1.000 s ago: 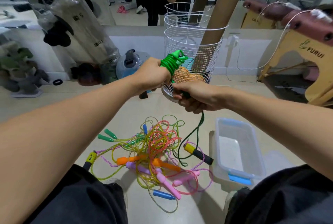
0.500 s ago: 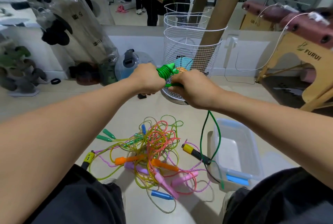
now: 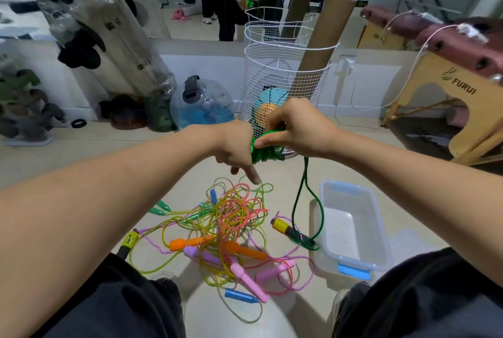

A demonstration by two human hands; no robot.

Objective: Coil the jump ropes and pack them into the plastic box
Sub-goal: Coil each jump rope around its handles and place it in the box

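Coiling green rope (image 3: 265,151): left hand (image 3: 235,147) grips bundle, right hand (image 3: 295,130) pinches wrap, hands together. Tail hangs toward floor by plastic box (image 3: 353,224), nothing packed inside. Tangled pile (image 3: 226,226) on floor, uncoiled.

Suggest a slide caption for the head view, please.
Both hands, left hand and right hand, wind a green jump rope above tangled ropes beside the plastic box.
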